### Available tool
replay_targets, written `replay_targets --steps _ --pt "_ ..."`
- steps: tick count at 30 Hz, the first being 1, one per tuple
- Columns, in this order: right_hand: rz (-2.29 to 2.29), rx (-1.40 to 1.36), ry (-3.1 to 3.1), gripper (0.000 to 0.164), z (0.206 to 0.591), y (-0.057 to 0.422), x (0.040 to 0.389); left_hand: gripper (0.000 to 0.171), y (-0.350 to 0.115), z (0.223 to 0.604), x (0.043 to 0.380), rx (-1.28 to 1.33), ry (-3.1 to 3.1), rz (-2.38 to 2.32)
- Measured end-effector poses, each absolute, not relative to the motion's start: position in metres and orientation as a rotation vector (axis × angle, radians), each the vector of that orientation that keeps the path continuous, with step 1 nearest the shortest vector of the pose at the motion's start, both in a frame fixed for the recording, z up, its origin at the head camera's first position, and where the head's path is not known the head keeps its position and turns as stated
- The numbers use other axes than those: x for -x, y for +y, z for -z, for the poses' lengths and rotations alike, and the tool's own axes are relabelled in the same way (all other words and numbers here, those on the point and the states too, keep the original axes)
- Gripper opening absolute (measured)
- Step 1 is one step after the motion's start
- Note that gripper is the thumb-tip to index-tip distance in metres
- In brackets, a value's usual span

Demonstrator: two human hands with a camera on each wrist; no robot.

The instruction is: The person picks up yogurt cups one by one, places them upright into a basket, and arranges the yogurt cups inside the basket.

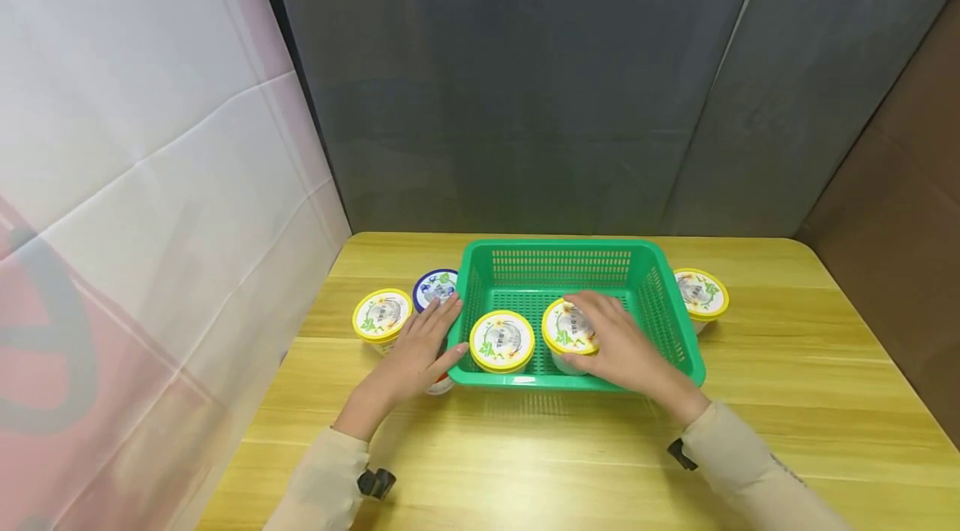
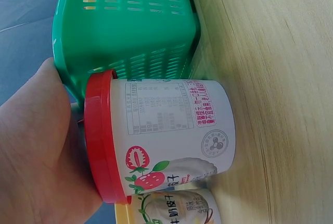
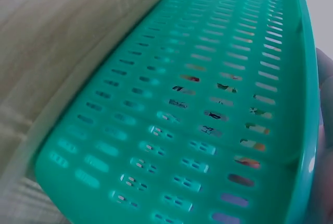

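A green plastic basket [image 1: 577, 382] sits on the wooden table, with two yellow-lidded paper cups inside. My right hand [image 1: 622, 348] reaches over the front rim and grips the right-hand cup [image 1: 567, 327] by its lid and side. The other cup [image 1: 502, 342] stands near the basket's left front corner. My left hand [image 1: 411, 356] lies at the basket's left rim with fingers extended and thumb at the corner. Beneath that hand, a red-lidded cup [image 2: 171, 130] with a strawberry print stands beside the basket. Mesh [image 3: 208, 88] hides most of the right hand's work in the right wrist view.
Left of the basket stand a yellow-lidded cup [image 1: 382, 315] and a blue-lidded cup [image 1: 433, 287], partly covered by the left hand. Another yellow-lidded cup [image 1: 701, 295] stands right of the basket. A grey curtain [image 1: 525, 97] hangs behind the wooden table [image 1: 525, 464].
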State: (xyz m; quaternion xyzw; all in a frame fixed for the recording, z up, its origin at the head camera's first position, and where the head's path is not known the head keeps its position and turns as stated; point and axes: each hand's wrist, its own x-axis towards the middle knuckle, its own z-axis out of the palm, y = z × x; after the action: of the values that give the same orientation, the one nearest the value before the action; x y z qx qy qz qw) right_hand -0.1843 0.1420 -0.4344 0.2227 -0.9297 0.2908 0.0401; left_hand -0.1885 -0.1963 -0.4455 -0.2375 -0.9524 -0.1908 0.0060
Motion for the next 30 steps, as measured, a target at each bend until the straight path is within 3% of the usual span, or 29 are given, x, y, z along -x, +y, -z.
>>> replay_targets --steps 30 --pt "-0.937 -0.682 -2.895 0.080 0.444 0.130 0.189 0.069 -0.196 0.446 0.190 0.746 -2.992 0.637"
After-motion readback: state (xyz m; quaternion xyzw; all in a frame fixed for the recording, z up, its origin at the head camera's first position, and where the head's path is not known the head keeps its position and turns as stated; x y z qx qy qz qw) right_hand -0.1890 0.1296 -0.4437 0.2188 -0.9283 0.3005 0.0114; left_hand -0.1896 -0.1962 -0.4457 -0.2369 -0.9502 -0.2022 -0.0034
